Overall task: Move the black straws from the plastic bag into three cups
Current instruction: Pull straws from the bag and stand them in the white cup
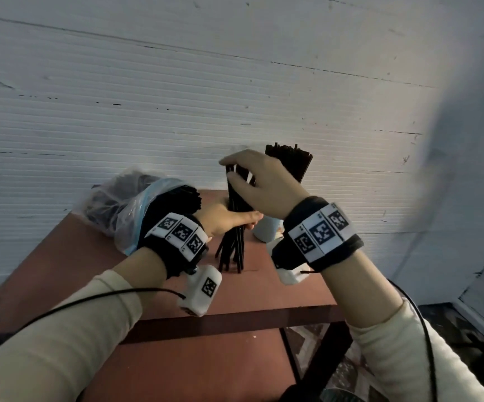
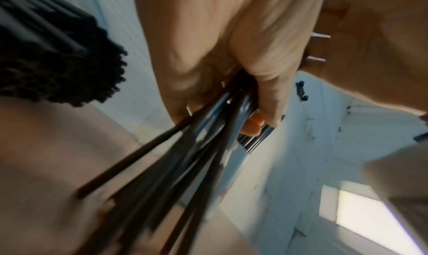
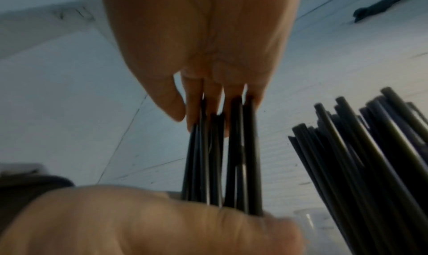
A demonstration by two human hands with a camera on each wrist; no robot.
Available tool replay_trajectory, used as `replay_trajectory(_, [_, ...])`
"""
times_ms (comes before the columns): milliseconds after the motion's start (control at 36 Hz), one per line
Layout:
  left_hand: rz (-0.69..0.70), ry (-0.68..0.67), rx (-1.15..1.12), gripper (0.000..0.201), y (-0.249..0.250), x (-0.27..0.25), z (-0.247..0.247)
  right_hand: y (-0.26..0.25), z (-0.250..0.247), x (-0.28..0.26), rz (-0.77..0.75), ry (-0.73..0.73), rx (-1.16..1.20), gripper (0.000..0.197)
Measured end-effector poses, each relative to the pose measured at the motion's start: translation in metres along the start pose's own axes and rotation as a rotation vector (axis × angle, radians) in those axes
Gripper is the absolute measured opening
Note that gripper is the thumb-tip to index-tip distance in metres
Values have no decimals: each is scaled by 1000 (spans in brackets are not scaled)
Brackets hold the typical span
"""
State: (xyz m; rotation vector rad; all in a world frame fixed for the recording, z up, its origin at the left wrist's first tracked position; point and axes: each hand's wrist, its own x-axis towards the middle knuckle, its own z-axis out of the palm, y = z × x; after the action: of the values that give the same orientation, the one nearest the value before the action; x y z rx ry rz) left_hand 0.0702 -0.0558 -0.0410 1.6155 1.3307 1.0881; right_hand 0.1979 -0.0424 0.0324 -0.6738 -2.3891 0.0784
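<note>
A bundle of black straws (image 1: 234,242) stands upright on the red-brown table (image 1: 177,288), its lower ends splayed on the top. My left hand (image 1: 235,219) grips the bundle round its middle; the left wrist view shows the fingers (image 2: 266,94) curled round the straws (image 2: 185,158). My right hand (image 1: 229,169) rests on the bundle's upper ends, fingers (image 3: 208,103) straight along the straws (image 3: 231,158). The plastic bag (image 1: 124,207), with more straws inside, lies at the table's back left. Behind my right hand, a cup (image 1: 266,230) holds a full bunch of straws (image 1: 291,163).
A white ribbed wall (image 1: 177,97) stands right behind the table. The table's front edge (image 1: 235,317) is near my wrists, with floor below at the right. Cables run from both wrist cameras. Other cups are hidden from view.
</note>
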Motion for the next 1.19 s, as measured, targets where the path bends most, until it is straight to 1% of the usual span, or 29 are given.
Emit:
replay_trajectory(28, [-22,-10,12,20,-2,-1,0,2,2,-2,-6,-16,-15,35])
replay_trajectory(83, [-44,-7,10,19,-3,-1,-1,3,1,-3,-29,5,16,34])
replay_trajectory(139, [-9,-1,-47,19,0,0,0,2,-3,-3,-56,61,71,33])
replay_trajectory(194, [35,6,-107,15,5,1,1,1,-5,-2,-59,144,81,39])
replay_trajectory(250, [80,-6,-114,10,9,2,1,1,-4,0,-14,200,49,51])
replay_trajectory(333, [99,-36,-103,10,5,4,0,3,-3,0,57,205,28,61])
replay_trajectory(389, [80,-79,-52,3,1,2,-1,5,-1,0,92,147,68,54])
replay_trajectory(444, [3,-129,13,3,-5,2,-2,7,3,1,87,80,59,36])
replay_trajectory(472, [-48,-172,56,2,-5,1,-2,8,4,1,75,75,61,29])
replay_trajectory(500, [-108,-216,120,9,-4,0,-2,8,6,1,67,89,79,24])
replay_trajectory(556, [-190,-272,238,26,1,-3,-2,7,7,0,51,153,125,22])
replay_trajectory(611, [-232,-267,290,38,4,-4,-2,6,8,0,31,200,144,20])
replay_trajectory(694, [-202,-204,310,52,-4,-1,-1,3,7,-2,-4,219,159,19])
replay_trajectory(722, [-184,-185,297,56,-6,-1,-1,2,5,-3,-13,233,169,23])
replay_trajectory(750, [-168,-163,255,59,-8,-2,-1,1,3,-4,-10,258,185,31])
replay_trajectory(833, [-86,-105,110,67,-8,0,-2,0,-8,-12,49,369,201,65])
replay_trajectory(861, [-50,-90,101,65,-6,-1,-1,2,-10,-16,65,407,192,72])
replay_trajectory(917, [35,-115,136,48,1,-4,-1,7,-13,-23,111,435,195,82])
replay_trajectory(944, [67,-173,167,44,6,-6,0,9,-14,-26,150,403,211,84])
replay_trajectory(972, [77,-243,200,42,11,-8,2,12,-15,-28,191,340,229,83])
replay_trajectory(1000, [78,-303,229,40,18,-11,5,14,-15,-30,225,256,249,78])
replay_trajectory(1055, [85,-390,259,38,28,-12,11,17,-15,-33,254,73,302,63])
replay_trajectory(1111, [94,-438,253,39,33,-11,16,18,-13,-36,257,-54,346,43])
replay_trajectory(1167, [116,-438,257,37,34,-8,20,19,-13,-38,251,-101,373,19])
replay_trajectory(1194, [124,-419,255,34,32,-5,21,21,-14,-38,243,-103,378,12])
